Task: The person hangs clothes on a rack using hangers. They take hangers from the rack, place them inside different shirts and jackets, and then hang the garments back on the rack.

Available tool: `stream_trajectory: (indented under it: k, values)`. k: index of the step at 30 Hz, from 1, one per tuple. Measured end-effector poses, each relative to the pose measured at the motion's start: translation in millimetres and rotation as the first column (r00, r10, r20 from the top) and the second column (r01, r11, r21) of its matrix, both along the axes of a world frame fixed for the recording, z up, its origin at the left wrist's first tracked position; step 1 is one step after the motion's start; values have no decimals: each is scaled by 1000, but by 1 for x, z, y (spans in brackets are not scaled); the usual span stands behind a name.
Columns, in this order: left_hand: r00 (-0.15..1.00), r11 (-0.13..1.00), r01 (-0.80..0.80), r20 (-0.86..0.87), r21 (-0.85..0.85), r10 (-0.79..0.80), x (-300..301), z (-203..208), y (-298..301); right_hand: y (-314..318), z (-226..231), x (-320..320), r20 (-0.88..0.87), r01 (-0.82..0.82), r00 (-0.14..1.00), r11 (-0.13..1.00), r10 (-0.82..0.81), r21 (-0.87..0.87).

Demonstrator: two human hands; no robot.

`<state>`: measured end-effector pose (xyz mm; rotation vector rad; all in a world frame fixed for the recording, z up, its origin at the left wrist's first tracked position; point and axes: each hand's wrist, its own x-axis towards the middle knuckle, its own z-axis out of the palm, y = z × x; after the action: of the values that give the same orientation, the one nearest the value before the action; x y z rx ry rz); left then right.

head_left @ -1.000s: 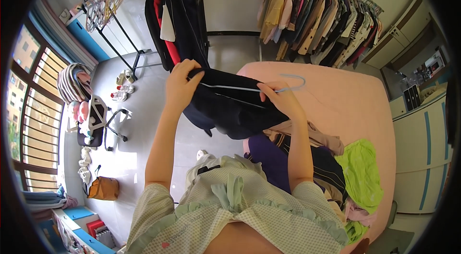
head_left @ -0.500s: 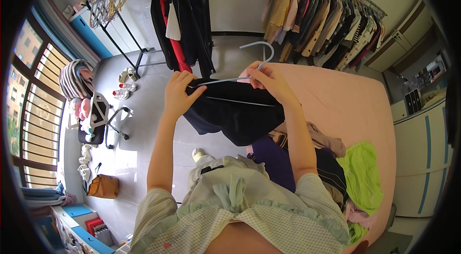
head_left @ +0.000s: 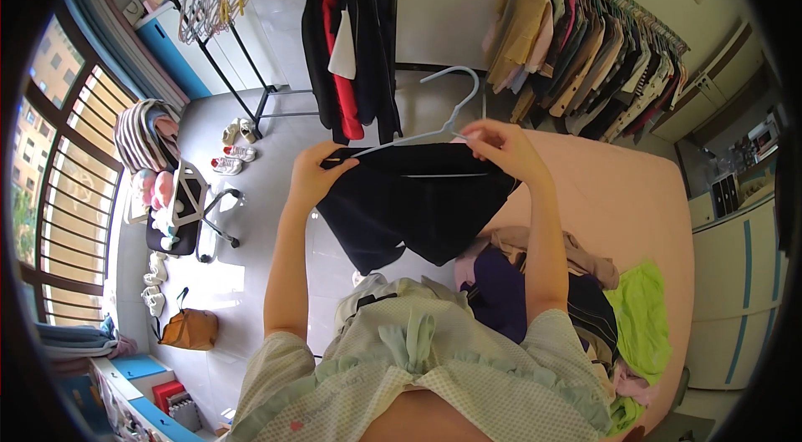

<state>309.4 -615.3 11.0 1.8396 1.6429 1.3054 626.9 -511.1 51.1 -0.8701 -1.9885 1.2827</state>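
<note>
Both left hand [head_left: 314, 173] and right hand [head_left: 511, 151] grip the black garment [head_left: 409, 204], the right now off the hanger hook [head_left: 477, 88].

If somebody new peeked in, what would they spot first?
Probably the black garment in the middle, between the left hand and right hand, with a blue hanger at its top. Then the green cloth on the pink bed, lower right, and the row of hanging clothes, upper right.
</note>
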Motion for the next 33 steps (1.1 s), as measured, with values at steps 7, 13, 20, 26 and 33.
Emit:
stream_trajectory:
  k: [7, 13, 20, 26, 33]
  values:
    - [987, 1000, -3, -163, 12, 5, -88, 10, 3, -2, -5, -79, -58, -2, 998, 991, -6, -136]
    - [946, 937, -316, 119, 145, 301, -132, -11, -2, -4, -16, -152, -196, -6, 979, 958, -53, -288]
    - [944, 995, 69, 327, -69, -43, -99, -29, 4, 6, -33, -254, -379, -62, 914, 870, -148, -488]
    - [978, 993, -119, 172, 4, 117, -101, -32, 31, 20, -33, -343, -491, -194, 864, 824, -114, -533]
    - [936, 949, -314, 165, -12, 312, -137, -14, 74, 68, -19, -391, -581, -417, 814, 723, 27, -551]
